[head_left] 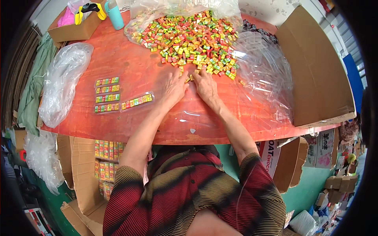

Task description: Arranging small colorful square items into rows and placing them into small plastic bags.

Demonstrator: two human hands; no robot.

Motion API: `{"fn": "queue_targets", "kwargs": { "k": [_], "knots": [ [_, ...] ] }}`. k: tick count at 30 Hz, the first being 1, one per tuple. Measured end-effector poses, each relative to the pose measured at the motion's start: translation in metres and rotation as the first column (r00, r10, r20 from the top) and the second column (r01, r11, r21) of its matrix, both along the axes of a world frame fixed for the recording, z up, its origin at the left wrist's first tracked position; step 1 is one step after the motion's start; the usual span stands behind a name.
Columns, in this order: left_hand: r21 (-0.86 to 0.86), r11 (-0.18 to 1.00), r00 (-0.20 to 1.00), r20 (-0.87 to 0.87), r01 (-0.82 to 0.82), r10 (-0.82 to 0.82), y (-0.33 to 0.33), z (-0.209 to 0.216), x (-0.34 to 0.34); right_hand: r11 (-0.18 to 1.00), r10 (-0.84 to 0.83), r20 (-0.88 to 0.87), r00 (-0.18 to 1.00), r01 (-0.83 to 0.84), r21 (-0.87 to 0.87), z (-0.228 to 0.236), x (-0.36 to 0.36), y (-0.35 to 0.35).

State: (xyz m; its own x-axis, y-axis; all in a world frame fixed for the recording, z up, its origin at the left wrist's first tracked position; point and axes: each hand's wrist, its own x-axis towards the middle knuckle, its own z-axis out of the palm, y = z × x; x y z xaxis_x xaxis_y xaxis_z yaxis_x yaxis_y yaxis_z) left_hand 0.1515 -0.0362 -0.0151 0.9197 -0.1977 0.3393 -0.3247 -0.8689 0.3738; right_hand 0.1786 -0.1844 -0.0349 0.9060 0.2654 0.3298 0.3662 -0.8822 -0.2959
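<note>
A big heap of small wrapped blocks (193, 35) in red, yellow and green lies at the far middle of the red table, partly in a clear plastic bag. At its near edge, my left hand (176, 87) has its fingers curled on small yellow blocks. My right hand (206, 86) is close beside it, fingertips closed down on blocks too; some of these are hidden under the fingers. Left of my left forearm lies a clear tray (136, 102) with one row of blocks. Several more filled trays (107, 89) are lined up beside it.
Clear plastic trays (267, 67) are heaped at the right, before a tall cardboard box (321, 70). Crumpled clear plastic (65, 84) lies at the left. A turquoise bottle (114, 15) and a small carton (75, 29) stand far left. An open carton (88, 177) below holds packed rows.
</note>
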Motion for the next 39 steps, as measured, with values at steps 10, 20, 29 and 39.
{"fn": "queue_targets", "kwargs": {
  "k": [10, 20, 29, 39],
  "knots": [
    [-0.113, 0.993, 0.968, -0.249, 0.014, -0.042, -0.004, -0.004, -0.026, 0.961, 0.269, -0.005, 0.963, -0.268, 0.066, 0.006, -0.033, -0.032],
    [-0.099, 0.992, 0.944, -0.312, 0.081, -0.108, 0.023, 0.009, -0.029, 0.973, 0.228, 0.007, 0.974, -0.228, -0.026, 0.019, -0.038, -0.012],
    [-0.238, 0.968, 0.919, -0.360, 0.076, -0.160, 0.025, -0.001, -0.011, 0.963, 0.183, 0.073, 0.980, -0.194, 0.185, 0.006, -0.037, -0.025],
    [-0.250, 0.936, 0.917, -0.251, 0.248, -0.310, 0.016, -0.012, -0.016, 0.970, 0.227, -0.201, 0.953, -0.203, 0.136, 0.030, -0.034, -0.042]
  ]
}}
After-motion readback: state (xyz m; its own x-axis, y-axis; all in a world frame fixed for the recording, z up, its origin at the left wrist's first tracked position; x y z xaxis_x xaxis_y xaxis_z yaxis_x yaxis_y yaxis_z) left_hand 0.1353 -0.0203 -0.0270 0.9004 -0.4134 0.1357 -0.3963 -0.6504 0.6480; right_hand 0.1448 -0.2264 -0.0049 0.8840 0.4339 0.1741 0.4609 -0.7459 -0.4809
